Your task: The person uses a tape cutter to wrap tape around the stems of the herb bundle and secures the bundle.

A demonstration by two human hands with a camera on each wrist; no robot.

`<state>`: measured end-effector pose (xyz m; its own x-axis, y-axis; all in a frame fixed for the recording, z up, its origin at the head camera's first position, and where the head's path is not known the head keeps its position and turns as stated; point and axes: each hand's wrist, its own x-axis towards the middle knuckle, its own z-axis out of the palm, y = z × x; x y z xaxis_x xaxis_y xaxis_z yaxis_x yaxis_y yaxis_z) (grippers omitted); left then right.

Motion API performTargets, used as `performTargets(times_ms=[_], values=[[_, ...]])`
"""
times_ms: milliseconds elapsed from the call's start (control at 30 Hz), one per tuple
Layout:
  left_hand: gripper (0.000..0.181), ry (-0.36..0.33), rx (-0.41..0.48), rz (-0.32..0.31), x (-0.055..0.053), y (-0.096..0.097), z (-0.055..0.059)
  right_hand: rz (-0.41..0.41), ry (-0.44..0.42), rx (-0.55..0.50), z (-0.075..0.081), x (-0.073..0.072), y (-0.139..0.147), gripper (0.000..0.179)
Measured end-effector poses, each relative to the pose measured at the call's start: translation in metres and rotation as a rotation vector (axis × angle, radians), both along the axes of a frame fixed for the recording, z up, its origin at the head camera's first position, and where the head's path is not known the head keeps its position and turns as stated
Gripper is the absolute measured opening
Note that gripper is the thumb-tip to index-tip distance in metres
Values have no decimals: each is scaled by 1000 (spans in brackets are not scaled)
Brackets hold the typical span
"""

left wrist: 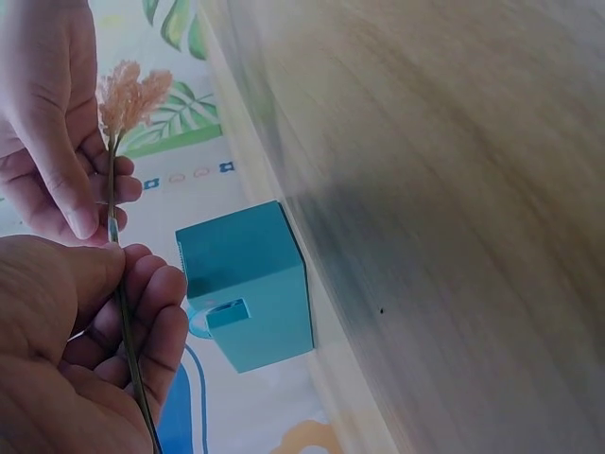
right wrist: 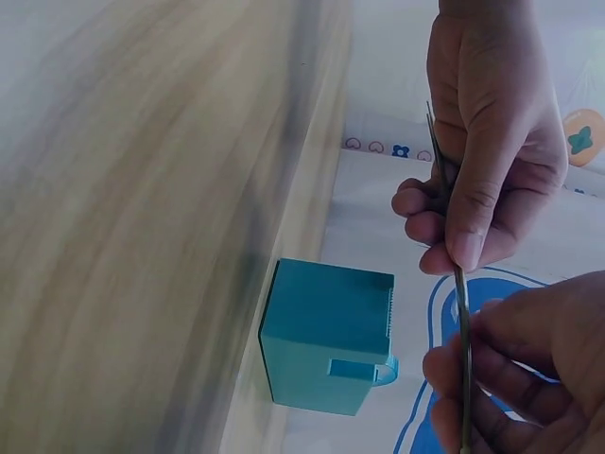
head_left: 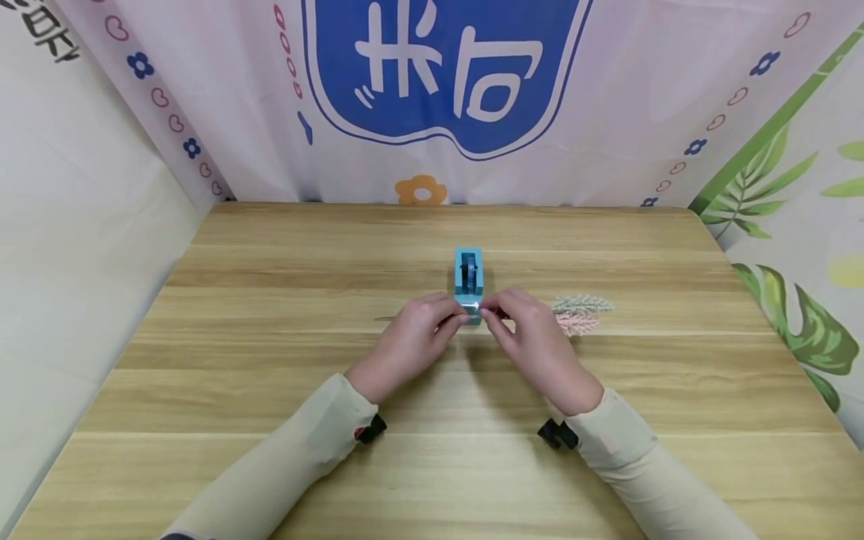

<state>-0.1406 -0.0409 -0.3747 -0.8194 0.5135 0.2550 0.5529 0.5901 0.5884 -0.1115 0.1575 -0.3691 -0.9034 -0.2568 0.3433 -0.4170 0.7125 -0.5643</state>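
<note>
Two artificial flower sprigs lie sideways in my hands, one with a pale green head (head_left: 582, 304), one with a pink head (head_left: 577, 323). My left hand (head_left: 418, 326) holds their thin stems (right wrist: 464, 322) between thumb and fingers, the bare ends poking out to its left. Closer to the flower heads, my right hand (head_left: 536, 345) pinches the stems too. A shiny piece of clear tape (left wrist: 112, 230) shows on the stems between the two thumbs. Just behind the fingertips stands a blue tape dispenser (head_left: 469, 271), its front partly covered by the hands in the head view.
The wooden table (head_left: 270, 360) spreads out around the hands. A printed white cloth (head_left: 256, 135) hangs behind its far edge, with more cloth at both sides. Black wrist mounts (head_left: 559, 433) sit under the cuffs.
</note>
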Motion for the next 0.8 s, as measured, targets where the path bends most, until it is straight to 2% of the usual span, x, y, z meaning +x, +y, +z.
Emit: performTargets(times_ms=[133,467,800], values=[[13,-5,-8,0,0,0,0,33,-5,11,-1,0,1,11],[11,-21,-14,8,-3,0,1,46,-22,54,1,-1,0,14],[8,23,5,-6,-3,-3,-1,56,-76,111,2,-2,-2,17]])
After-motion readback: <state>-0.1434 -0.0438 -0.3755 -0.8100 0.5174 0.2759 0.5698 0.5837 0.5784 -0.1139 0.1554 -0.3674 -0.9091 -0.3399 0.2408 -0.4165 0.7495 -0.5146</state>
